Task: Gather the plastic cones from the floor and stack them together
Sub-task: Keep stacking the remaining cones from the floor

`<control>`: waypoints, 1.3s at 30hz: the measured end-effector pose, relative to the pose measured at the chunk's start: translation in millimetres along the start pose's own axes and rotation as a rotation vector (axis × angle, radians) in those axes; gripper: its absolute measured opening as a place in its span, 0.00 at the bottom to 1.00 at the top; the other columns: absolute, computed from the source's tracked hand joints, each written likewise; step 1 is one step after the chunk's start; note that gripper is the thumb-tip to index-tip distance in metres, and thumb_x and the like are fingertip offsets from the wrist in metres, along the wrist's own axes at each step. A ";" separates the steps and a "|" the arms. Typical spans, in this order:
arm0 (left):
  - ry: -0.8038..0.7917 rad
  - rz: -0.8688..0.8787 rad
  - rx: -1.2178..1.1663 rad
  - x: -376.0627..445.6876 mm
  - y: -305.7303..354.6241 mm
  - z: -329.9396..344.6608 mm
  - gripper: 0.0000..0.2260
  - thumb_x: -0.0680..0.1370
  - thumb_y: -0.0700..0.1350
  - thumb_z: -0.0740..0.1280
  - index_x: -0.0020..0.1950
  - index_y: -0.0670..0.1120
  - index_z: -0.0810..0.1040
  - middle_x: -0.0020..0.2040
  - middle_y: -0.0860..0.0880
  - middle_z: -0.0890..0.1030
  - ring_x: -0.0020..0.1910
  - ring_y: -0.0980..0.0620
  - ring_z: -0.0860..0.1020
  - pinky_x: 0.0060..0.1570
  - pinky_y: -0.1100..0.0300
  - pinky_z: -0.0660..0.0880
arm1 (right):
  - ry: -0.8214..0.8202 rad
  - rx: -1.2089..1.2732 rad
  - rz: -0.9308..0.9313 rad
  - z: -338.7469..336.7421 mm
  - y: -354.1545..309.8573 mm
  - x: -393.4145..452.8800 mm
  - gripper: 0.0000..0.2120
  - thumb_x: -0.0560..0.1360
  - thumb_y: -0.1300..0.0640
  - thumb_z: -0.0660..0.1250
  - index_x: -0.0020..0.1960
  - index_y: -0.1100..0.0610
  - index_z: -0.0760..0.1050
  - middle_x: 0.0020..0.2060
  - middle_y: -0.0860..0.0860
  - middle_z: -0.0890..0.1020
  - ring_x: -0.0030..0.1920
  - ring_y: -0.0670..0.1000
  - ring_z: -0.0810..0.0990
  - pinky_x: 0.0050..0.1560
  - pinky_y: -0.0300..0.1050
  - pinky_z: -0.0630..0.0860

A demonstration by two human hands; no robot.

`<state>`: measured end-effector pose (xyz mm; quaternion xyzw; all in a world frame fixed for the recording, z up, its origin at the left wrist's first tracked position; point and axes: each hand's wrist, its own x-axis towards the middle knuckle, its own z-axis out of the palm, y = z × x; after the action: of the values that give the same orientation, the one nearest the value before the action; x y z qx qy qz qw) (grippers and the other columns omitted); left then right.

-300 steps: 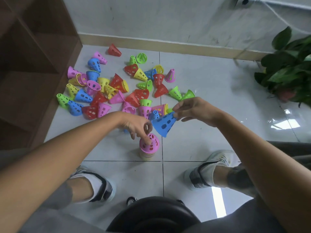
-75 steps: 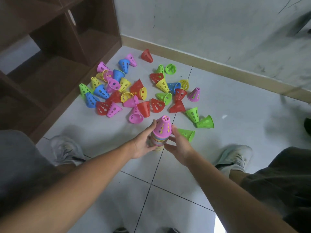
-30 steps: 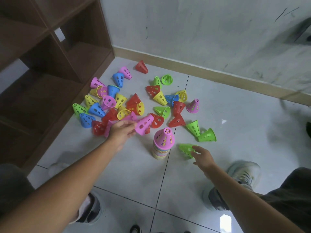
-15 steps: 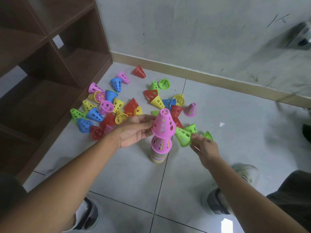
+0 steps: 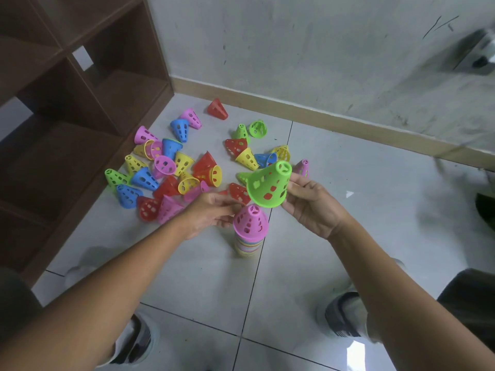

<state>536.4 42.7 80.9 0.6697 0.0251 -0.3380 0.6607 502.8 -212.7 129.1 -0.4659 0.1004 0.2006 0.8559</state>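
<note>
Head view, read from left to right. At the upper left of the frame stands a brown shelf (image 5: pixel 80 84), its open compartments facing the tiled floor (image 5: pixel 348 236). In front of it, left of centre, lies the loose pile of cones (image 5: pixel 171 172): small pink, blue, yellow, red and green pieces, each a blunt-tipped cone with cut-out holes in its wall, most tipped on their sides and several touching or overlapping. The left hand (image 5: pixel 211 214) reaches in from the lower left; its fingers are loosely extended beside the upper part of the stack (image 5: pixel 249 231), apparently to steady it, though whether they touch it cannot be told, and it holds nothing. The stack stands upright at centre frame on a tile joint, with a pink cone on top and the banded rims of nested cones showing beneath. Above it and slightly right, the green cone (image 5: pixel 269 187) is held tip upward and tilted, its wide mouth facing down toward the stack, an attitude suited to slipping it over the pink tip. The right hand (image 5: pixel 312 207) pinches this cone's wall between thumb and fingertips, the other fingers partly curled. Two shoes (image 5: pixel 345 314) appear at the lower edge.
</note>
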 end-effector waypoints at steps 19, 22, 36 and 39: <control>0.781 0.201 0.788 11.0 -70.6 -115.9 0.13 0.72 0.38 0.76 0.56 0.44 0.81 0.52 0.46 0.79 0.47 0.47 0.78 0.50 0.54 0.76 | 0.152 -0.139 0.171 -13.0 42.9 3.1 0.15 0.69 0.63 0.72 0.55 0.61 0.82 0.48 0.56 0.84 0.47 0.53 0.81 0.47 0.43 0.82; 0.769 0.114 0.818 9.7 -75.7 -125.3 0.19 0.73 0.38 0.77 0.62 0.45 0.79 0.59 0.43 0.75 0.48 0.47 0.76 0.53 0.54 0.76 | 0.179 -0.111 0.191 -16.9 50.5 3.3 0.15 0.69 0.64 0.72 0.56 0.62 0.80 0.46 0.56 0.83 0.44 0.52 0.81 0.45 0.41 0.82; 0.626 0.037 1.117 17.8 -90.8 -132.7 0.12 0.76 0.37 0.71 0.58 0.43 0.77 0.55 0.40 0.77 0.53 0.38 0.78 0.48 0.48 0.75 | 0.686 -0.373 0.097 -80.8 64.1 4.0 0.22 0.76 0.69 0.69 0.68 0.60 0.70 0.44 0.59 0.80 0.38 0.57 0.80 0.57 0.57 0.80; 0.585 0.013 1.160 16.8 -92.3 -135.1 0.06 0.76 0.34 0.68 0.47 0.44 0.75 0.48 0.41 0.79 0.51 0.38 0.77 0.47 0.49 0.75 | 0.735 -0.408 0.089 -95.1 62.6 3.6 0.29 0.76 0.69 0.68 0.73 0.55 0.64 0.43 0.56 0.80 0.38 0.57 0.80 0.59 0.58 0.79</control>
<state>561.7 169.3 -21.1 0.9824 0.0136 -0.0963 0.1595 480.1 -261.1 28.4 -0.6614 0.3773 0.0733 0.6440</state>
